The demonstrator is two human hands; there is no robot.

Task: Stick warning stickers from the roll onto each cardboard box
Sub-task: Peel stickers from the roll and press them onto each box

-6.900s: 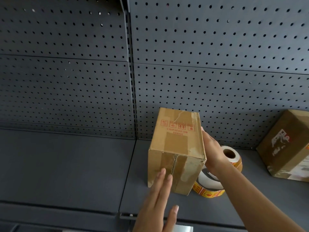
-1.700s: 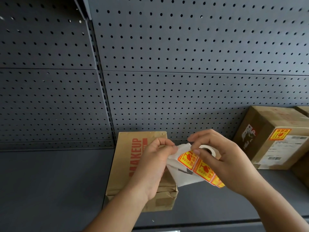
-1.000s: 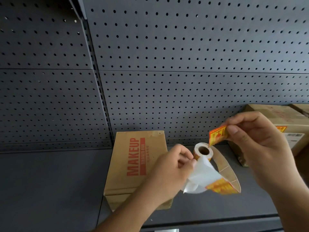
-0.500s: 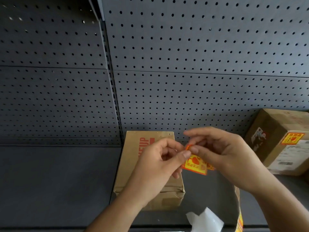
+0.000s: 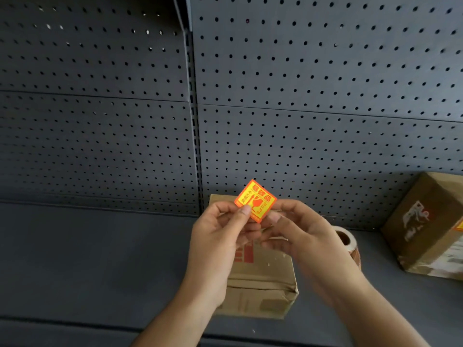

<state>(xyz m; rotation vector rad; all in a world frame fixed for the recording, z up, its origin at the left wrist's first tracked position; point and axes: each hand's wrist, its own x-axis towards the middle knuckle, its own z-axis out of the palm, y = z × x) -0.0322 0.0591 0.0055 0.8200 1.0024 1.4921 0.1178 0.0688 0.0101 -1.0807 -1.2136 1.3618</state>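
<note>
Head view: left hand and right hand both have their grip pinching one warning sticker, held tilted above the cardboard box on the shelf. The sticker roll lies beside the box, on its right.

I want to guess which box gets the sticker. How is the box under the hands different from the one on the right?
The middle box has red print on top and no sticker showing; the right box has a white patch on its side and a bit of orange-yellow at the picture's edge. The middle box sits straight; the right box sits turned, a corner towards us. Both are brown cardboard on the shelf.
</note>
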